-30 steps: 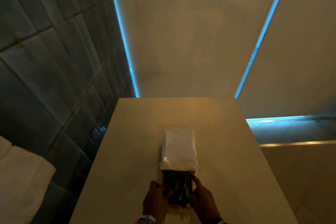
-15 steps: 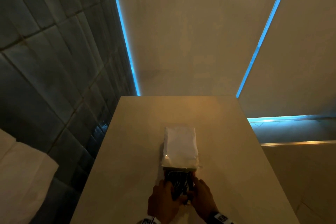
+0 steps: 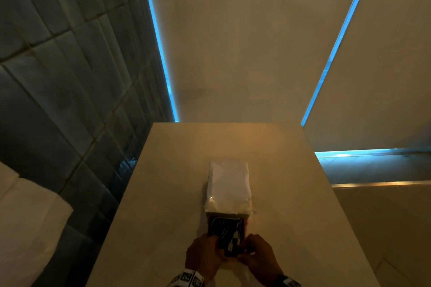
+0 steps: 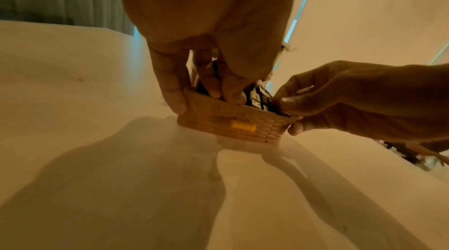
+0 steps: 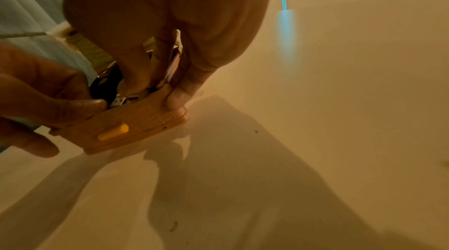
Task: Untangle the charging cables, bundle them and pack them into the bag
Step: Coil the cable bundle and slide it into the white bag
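A tan woven-pattern bag [image 3: 227, 237] lies open on the table [image 3: 163, 193], its white-lined lid [image 3: 229, 184] folded away from me. Dark and white charging cables [image 3: 226, 228] lie coiled inside it. In the left wrist view the bag's front wall [image 4: 218, 117] carries a yellow clasp [image 4: 243, 125]. My left hand [image 3: 205, 254] grips the near left rim, one finger outside and the others inside on the cables [image 4: 257, 98]. My right hand [image 3: 258, 256] grips the near right corner [image 5: 170, 100], its fingers tucked in over the cables.
The beige table is narrow, with its left edge [image 3: 121, 205] next to a dark tiled wall [image 3: 58, 100] and a drop on the right. Something white and soft [image 3: 25, 228] sits low at the left. Blue-lit strips [image 3: 335, 49] frame pale panels behind the table.
Both hands have drawn in to the bag's near rim and curled over it. My right forefinger no longer stretches along the bag's right side.
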### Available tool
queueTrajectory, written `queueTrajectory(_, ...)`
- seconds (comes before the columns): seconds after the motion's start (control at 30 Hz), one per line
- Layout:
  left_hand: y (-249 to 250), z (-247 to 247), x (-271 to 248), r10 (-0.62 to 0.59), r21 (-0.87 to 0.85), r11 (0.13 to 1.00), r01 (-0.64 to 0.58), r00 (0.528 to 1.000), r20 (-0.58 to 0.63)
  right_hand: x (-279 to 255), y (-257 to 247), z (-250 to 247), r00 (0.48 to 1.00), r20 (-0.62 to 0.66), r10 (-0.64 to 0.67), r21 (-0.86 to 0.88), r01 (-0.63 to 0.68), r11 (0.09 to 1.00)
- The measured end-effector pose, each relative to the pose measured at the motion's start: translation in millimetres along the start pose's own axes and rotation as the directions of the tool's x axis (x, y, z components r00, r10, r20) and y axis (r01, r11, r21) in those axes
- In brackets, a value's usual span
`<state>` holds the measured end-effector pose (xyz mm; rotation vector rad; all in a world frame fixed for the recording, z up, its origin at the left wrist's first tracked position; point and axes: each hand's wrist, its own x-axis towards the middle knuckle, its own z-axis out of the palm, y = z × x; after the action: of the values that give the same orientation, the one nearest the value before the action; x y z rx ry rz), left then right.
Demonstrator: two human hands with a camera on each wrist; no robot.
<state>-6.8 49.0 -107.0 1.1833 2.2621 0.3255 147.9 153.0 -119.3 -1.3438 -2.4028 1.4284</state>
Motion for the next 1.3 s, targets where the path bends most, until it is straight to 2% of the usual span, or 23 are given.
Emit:
queueTrajectory(0.1,-3,-3,5,-0.026,-0.068,0.997,0.029,0.999,0.047,4,-3,2,1.000,-0.013,-0.005,-0.042,0.004,0.999)
queueTrajectory(0.23,-5,-6,5,-0.017,-0.078,0.997,0.025,0.994,0.108,12,-8,5,0.999,-0.040,0.029,-0.076,-0.032,0.997)
queueTrajectory(0.43,12,6,-5,-0.051,0.170,0.985,0.038,0.996,0.073,17,-10,7,0.994,-0.037,0.105,-0.037,-0.106,0.994)
queueTrajectory(0.6,23,18,-2,-0.111,0.229,0.970,0.077,0.984,0.142,13,-11,8,0.994,-0.039,0.104,-0.069,-0.107,0.992)
queueTrajectory(0.73,20,17,2,-0.096,0.239,0.969,0.062,0.986,0.134,9,-10,2,0.996,-0.003,0.092,-0.064,-0.092,0.994)
queueTrajectory(0.83,22,16,2,-0.110,0.182,0.979,0.086,0.986,0.125,6,-7,-1,0.998,-0.002,0.068,-0.082,-0.068,0.994)
queueTrajectory(1.03,22,16,2,-0.088,0.147,0.987,0.072,0.991,0.103,4,-4,-7,0.994,-0.007,0.106,0.018,-0.106,0.994)
queueTrajectory(1.3,15,17,6,-0.061,0.252,0.967,0.035,0.994,0.094,4,-5,-4,0.998,-0.010,0.068,0.024,-0.068,0.997)
